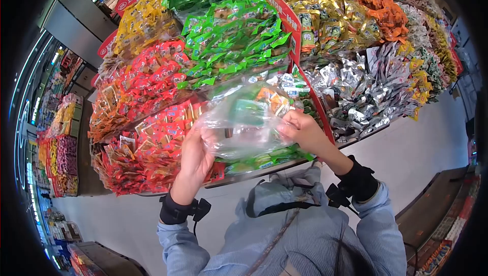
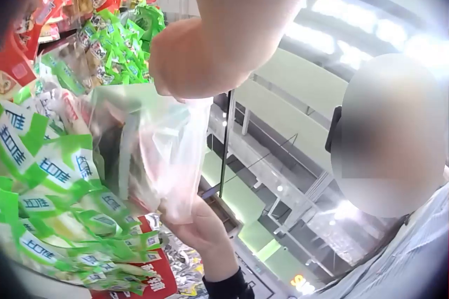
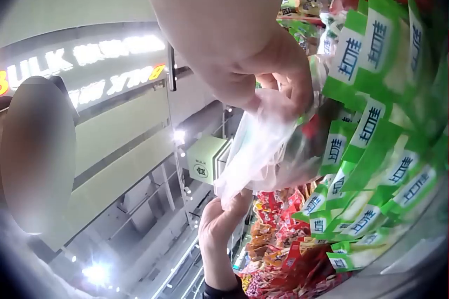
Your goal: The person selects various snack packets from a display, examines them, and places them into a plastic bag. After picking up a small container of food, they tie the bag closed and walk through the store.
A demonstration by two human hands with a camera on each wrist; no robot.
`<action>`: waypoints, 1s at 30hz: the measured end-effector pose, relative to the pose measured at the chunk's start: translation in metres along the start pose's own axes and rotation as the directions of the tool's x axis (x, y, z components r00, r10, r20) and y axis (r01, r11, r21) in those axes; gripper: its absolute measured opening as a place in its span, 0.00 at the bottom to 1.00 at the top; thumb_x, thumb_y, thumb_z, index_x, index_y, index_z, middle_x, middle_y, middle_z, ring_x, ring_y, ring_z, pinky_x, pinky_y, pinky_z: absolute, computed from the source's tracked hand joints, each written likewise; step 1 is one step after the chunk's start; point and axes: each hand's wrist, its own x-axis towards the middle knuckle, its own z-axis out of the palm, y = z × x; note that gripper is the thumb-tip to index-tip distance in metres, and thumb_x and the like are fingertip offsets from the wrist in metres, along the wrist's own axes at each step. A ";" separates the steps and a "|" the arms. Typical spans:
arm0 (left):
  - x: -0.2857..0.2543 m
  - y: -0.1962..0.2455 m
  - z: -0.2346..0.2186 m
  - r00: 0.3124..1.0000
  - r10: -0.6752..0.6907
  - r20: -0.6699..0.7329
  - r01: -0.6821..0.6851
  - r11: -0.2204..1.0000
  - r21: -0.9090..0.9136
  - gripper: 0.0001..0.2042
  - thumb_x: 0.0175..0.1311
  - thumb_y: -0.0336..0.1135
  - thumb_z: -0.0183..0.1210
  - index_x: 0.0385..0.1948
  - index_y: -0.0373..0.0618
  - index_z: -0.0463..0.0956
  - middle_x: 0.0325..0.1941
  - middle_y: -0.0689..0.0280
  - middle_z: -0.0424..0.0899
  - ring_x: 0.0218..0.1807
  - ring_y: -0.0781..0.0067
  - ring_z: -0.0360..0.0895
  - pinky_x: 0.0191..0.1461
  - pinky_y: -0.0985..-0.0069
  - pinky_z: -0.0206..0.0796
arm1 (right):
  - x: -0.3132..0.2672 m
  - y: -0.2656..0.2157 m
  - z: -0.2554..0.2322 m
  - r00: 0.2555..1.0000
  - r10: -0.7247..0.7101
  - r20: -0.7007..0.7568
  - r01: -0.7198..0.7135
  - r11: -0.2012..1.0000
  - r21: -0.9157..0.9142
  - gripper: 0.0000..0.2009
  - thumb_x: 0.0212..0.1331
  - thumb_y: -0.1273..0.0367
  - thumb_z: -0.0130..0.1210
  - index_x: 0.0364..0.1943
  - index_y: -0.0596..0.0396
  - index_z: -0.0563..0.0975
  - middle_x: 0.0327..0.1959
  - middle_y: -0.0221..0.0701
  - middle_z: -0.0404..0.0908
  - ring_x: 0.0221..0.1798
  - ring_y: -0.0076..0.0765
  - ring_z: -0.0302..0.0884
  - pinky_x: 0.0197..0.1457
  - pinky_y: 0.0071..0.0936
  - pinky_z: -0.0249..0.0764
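At the middle of your head view is the clear plastic bag (image 1: pixel 243 130), held above the near side of the packet display. Your hands are apart, each clamped on it: your left hand (image 1: pixel 195 153) grips the edge at eight o'clock, and your right hand (image 1: pixel 306 133) pinches the edge at three o'clock. Green, dark and reddish patches show through the film, but you cannot tell from them what lies inside.

Reading the dial around the bag, you have green-and-white packets (image 1: pixel 262 160) just beyond it at six o'clock and red packets (image 1: pixel 165 123) near it at nine. A bright green heap (image 1: pixel 236 37) rises at twelve. Past the red divider (image 1: pixel 288 17) at one o'clock, silver packets (image 1: pixel 351 88) spread between two and three, with gold packets (image 1: pixel 330 17) between one and two and orange packets (image 1: pixel 385 14) close to two, farther out. Yellow packets (image 1: pixel 142 22) sit between ten and eleven. Toward you, black straps (image 1: pixel 175 210) circle both wrists, above your pale blue striped sleeves (image 1: pixel 183 248).
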 end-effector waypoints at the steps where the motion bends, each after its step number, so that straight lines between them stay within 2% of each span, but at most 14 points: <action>1: 0.006 0.001 -0.011 0.995 -0.051 0.085 0.057 0.996 -0.063 0.08 0.63 0.28 0.37 0.38 0.38 0.64 0.26 0.69 0.67 0.22 0.86 0.61 0.23 0.88 0.59 | -0.001 0.000 -0.001 1.000 -0.014 -0.005 0.014 0.999 0.038 0.06 0.54 0.71 0.50 0.29 0.58 0.67 0.23 0.25 0.70 0.30 0.16 0.68 0.34 0.17 0.65; 2: 0.010 0.001 -0.017 0.980 -0.091 0.175 0.114 0.986 -0.122 0.07 0.63 0.28 0.37 0.36 0.38 0.64 0.23 0.71 0.65 0.20 0.86 0.59 0.20 0.88 0.56 | 0.000 -0.002 -0.002 0.999 -0.032 -0.007 0.033 0.997 0.072 0.05 0.55 0.71 0.48 0.30 0.58 0.68 0.24 0.26 0.70 0.31 0.16 0.68 0.34 0.17 0.65; 3: 0.006 0.003 -0.004 0.991 -0.128 0.038 0.130 0.990 -0.058 0.05 0.61 0.29 0.39 0.31 0.42 0.64 0.18 0.74 0.60 0.16 0.86 0.54 0.15 0.87 0.48 | 0.001 -0.011 0.000 0.998 0.040 -0.045 -0.024 0.947 0.321 0.05 0.55 0.71 0.47 0.30 0.58 0.68 0.25 0.27 0.71 0.30 0.18 0.68 0.33 0.17 0.64; 5: 0.005 0.005 -0.006 0.986 -0.151 0.074 0.150 0.989 0.010 0.04 0.60 0.30 0.41 0.31 0.43 0.65 0.18 0.74 0.60 0.16 0.86 0.55 0.15 0.88 0.46 | -0.002 -0.032 0.006 0.978 0.203 -0.057 -0.093 0.658 0.747 0.04 0.55 0.72 0.46 0.30 0.59 0.68 0.27 0.28 0.71 0.29 0.20 0.67 0.30 0.17 0.63; 9: 0.000 0.001 0.002 0.983 -0.119 0.141 0.083 0.968 0.238 0.05 0.59 0.33 0.45 0.31 0.44 0.66 0.16 0.75 0.59 0.14 0.86 0.53 0.14 0.88 0.45 | 0.018 -0.037 -0.004 0.997 -0.006 0.079 -0.067 0.455 0.888 0.06 0.59 0.68 0.41 0.30 0.54 0.65 0.19 0.21 0.60 0.20 0.18 0.56 0.24 0.16 0.57; 12: 0.006 0.003 0.016 0.992 -0.076 0.103 0.026 0.907 0.421 0.06 0.60 0.35 0.45 0.27 0.46 0.65 0.13 0.76 0.55 0.13 0.86 0.51 0.13 0.87 0.44 | 0.038 -0.051 -0.006 0.979 -0.028 0.199 -0.153 0.541 0.827 0.09 0.59 0.66 0.42 0.23 0.51 0.62 0.14 0.19 0.55 0.14 0.14 0.49 0.16 0.13 0.48; 13: 0.011 0.005 0.021 0.995 -0.061 0.078 0.017 0.882 0.472 0.07 0.61 0.36 0.45 0.25 0.47 0.65 0.12 0.77 0.54 0.12 0.86 0.50 0.13 0.87 0.43 | 0.044 -0.066 0.002 0.993 0.101 0.059 -0.110 0.653 0.749 0.14 0.58 0.64 0.43 0.17 0.47 0.58 0.09 0.17 0.50 0.10 0.13 0.43 0.12 0.12 0.42; 17: 0.023 0.019 0.040 0.983 0.038 0.180 -0.096 0.941 0.324 0.15 0.62 0.42 0.42 0.16 0.52 0.56 0.09 0.78 0.48 0.09 0.87 0.44 0.10 0.87 0.37 | 0.069 -0.094 0.001 0.997 0.045 0.070 -0.083 0.615 0.784 0.15 0.54 0.63 0.49 0.16 0.43 0.57 0.09 0.16 0.48 0.10 0.14 0.43 0.12 0.16 0.38; 18: 0.013 0.022 0.057 0.997 0.073 0.035 -0.080 0.949 0.305 0.17 0.63 0.44 0.41 0.14 0.52 0.55 0.08 0.78 0.48 0.09 0.87 0.43 0.10 0.87 0.37 | 0.064 -0.113 0.002 0.998 0.021 0.060 -0.060 0.643 0.764 0.15 0.55 0.63 0.49 0.16 0.43 0.57 0.09 0.15 0.48 0.10 0.14 0.43 0.12 0.16 0.38; 20: 0.010 0.030 0.060 0.976 0.101 0.193 -0.155 0.945 0.289 0.18 0.63 0.46 0.39 0.13 0.53 0.55 0.08 0.77 0.48 0.09 0.87 0.43 0.09 0.87 0.37 | 0.068 -0.126 0.005 0.999 -0.015 0.051 -0.026 0.696 0.717 0.16 0.55 0.61 0.49 0.16 0.43 0.57 0.09 0.15 0.47 0.11 0.13 0.43 0.12 0.15 0.38; 24: 0.030 0.028 0.069 0.990 0.070 0.125 -0.106 0.946 0.305 0.20 0.64 0.49 0.35 0.12 0.52 0.53 0.09 0.77 0.48 0.09 0.86 0.43 0.09 0.86 0.36 | 0.090 -0.116 0.001 0.995 0.024 0.101 -0.085 0.745 0.662 0.16 0.56 0.59 0.48 0.16 0.43 0.57 0.09 0.15 0.48 0.11 0.13 0.43 0.12 0.15 0.37; 25: 0.023 0.019 0.081 0.989 0.128 -0.072 -0.093 0.925 0.367 0.20 0.64 0.49 0.35 0.12 0.52 0.52 0.09 0.77 0.48 0.09 0.86 0.42 0.09 0.86 0.35 | 0.093 -0.113 -0.003 0.994 0.024 0.109 -0.091 0.739 0.667 0.16 0.56 0.59 0.48 0.16 0.43 0.57 0.09 0.15 0.48 0.11 0.13 0.44 0.12 0.15 0.37; 26: 0.024 0.016 0.068 0.989 0.037 0.145 -0.082 0.945 0.318 0.20 0.65 0.48 0.35 0.12 0.51 0.52 0.09 0.77 0.48 0.10 0.86 0.43 0.10 0.86 0.35 | 0.095 -0.111 -0.006 0.992 0.026 0.120 -0.101 0.732 0.674 0.16 0.56 0.59 0.48 0.17 0.43 0.57 0.09 0.16 0.48 0.11 0.13 0.44 0.12 0.15 0.37; 30: 0.030 0.012 0.052 0.988 0.019 0.150 -0.065 0.949 0.308 0.17 0.64 0.46 0.38 0.15 0.51 0.55 0.12 0.76 0.52 0.12 0.86 0.47 0.12 0.88 0.38 | 0.095 -0.101 -0.008 1.000 0.010 -0.003 -0.007 0.833 0.554 0.15 0.56 0.61 0.48 0.17 0.45 0.59 0.10 0.16 0.52 0.11 0.13 0.46 0.12 0.15 0.41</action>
